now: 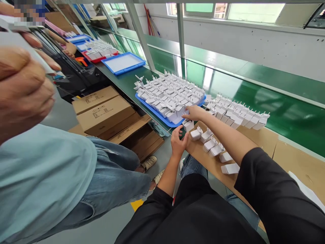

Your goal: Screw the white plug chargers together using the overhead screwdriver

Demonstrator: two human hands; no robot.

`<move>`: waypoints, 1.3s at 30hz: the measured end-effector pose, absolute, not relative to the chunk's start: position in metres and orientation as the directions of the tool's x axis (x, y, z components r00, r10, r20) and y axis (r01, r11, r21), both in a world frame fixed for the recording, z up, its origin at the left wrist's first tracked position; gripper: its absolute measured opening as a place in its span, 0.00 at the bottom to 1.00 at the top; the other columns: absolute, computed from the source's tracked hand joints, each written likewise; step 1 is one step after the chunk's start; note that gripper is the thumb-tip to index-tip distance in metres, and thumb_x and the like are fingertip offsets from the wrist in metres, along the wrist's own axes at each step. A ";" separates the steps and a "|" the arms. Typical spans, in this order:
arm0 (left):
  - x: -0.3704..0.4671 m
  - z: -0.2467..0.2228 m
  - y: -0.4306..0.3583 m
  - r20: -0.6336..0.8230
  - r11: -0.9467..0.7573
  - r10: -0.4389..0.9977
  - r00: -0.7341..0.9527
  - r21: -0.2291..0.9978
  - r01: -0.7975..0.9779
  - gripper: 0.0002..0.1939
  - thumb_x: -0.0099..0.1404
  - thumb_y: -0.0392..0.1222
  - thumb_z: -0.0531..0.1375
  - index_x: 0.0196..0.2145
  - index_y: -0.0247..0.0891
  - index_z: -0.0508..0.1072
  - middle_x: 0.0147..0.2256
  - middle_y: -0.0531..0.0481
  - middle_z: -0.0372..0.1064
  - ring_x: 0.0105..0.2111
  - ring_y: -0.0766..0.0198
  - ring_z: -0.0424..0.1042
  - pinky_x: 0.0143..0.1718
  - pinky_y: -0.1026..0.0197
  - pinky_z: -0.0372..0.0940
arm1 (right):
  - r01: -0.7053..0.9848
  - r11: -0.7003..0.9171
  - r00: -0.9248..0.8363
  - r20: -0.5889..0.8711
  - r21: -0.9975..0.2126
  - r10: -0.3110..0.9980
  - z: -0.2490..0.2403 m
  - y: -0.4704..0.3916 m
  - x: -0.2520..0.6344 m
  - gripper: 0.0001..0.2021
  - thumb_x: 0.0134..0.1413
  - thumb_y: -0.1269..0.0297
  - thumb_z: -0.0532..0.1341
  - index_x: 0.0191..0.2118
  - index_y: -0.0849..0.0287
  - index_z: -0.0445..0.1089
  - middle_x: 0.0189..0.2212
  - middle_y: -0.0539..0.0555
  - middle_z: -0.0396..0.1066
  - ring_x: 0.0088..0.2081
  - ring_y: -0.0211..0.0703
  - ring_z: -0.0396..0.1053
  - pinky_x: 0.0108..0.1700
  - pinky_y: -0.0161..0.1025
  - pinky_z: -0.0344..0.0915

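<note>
White plug adapters (166, 93) with upright pins fill a blue tray (158, 114) in dense rows. My right hand (194, 113) is at the tray's near right corner, its fingers bent round a white adapter that they partly hide. Just below and to the left, my left hand (178, 141) has its thumb and curled fingers apart, with nothing visible between them. Between my hands, a single white adapter (188, 125) stands near the cardboard's edge. More adapters (210, 144) lie in loose pairs along the cardboard (200, 153), under and beside my right forearm.
A packed adapter group (237, 112) stands right of the tray. Another blue tray (124, 63) and a red tray (98, 58) are farther left. Cartons (105, 115) sit below the bench. A person in a light teal shirt (45, 169) stands close at left, a hand (22, 88) raised.
</note>
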State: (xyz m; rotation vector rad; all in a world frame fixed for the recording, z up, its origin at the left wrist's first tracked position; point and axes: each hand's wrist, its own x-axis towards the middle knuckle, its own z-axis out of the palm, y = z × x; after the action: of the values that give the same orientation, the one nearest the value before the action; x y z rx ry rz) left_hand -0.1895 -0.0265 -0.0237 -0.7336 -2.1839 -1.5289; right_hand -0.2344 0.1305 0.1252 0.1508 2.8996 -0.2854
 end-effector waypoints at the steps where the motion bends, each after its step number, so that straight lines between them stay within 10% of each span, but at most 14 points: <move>1: -0.197 -0.023 -0.023 0.532 0.278 0.179 -0.828 0.779 0.561 0.25 0.65 0.49 0.63 0.57 0.39 0.67 0.50 0.40 0.72 0.39 0.60 0.73 0.37 0.59 0.71 | 0.130 0.975 -0.966 -0.244 -0.183 0.083 0.121 0.130 -0.238 0.27 0.61 0.50 0.60 0.59 0.64 0.66 0.53 0.64 0.73 0.55 0.56 0.70 0.51 0.42 0.66; 13: -0.210 -0.016 0.020 0.371 0.338 0.338 -0.865 0.810 0.480 0.27 0.62 0.42 0.66 0.58 0.42 0.68 0.45 0.49 0.75 0.35 0.63 0.72 0.44 0.58 0.71 | -0.061 0.976 -0.978 -0.182 -0.208 -0.100 0.129 0.180 -0.193 0.12 0.55 0.61 0.62 0.44 0.60 0.69 0.30 0.54 0.78 0.32 0.44 0.75 0.34 0.35 0.66; 21: -0.231 -0.023 0.009 0.454 0.113 0.436 -0.777 0.829 0.548 0.24 0.63 0.46 0.66 0.57 0.39 0.72 0.40 0.46 0.71 0.34 0.66 0.70 0.29 0.66 0.71 | -0.086 0.971 -0.964 -0.226 -0.224 -0.137 0.123 0.181 -0.192 0.20 0.54 0.61 0.63 0.53 0.57 0.69 0.42 0.55 0.78 0.43 0.45 0.74 0.44 0.37 0.65; 39: -0.227 -0.024 -0.001 0.521 0.141 0.457 -0.721 0.757 0.637 0.16 0.68 0.51 0.61 0.47 0.41 0.80 0.44 0.43 0.73 0.41 0.62 0.74 0.38 0.62 0.72 | -0.062 0.984 -0.938 -0.326 -0.167 -0.114 0.132 0.168 -0.182 0.24 0.66 0.56 0.55 0.63 0.60 0.64 0.52 0.61 0.75 0.53 0.51 0.73 0.53 0.41 0.66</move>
State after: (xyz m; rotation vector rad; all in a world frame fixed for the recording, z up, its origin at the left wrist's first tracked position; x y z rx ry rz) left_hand -0.2270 -0.0012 -0.0238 -1.0885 -2.2424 -1.6258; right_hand -0.1824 0.1675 0.1323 -0.1276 2.7891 -0.2200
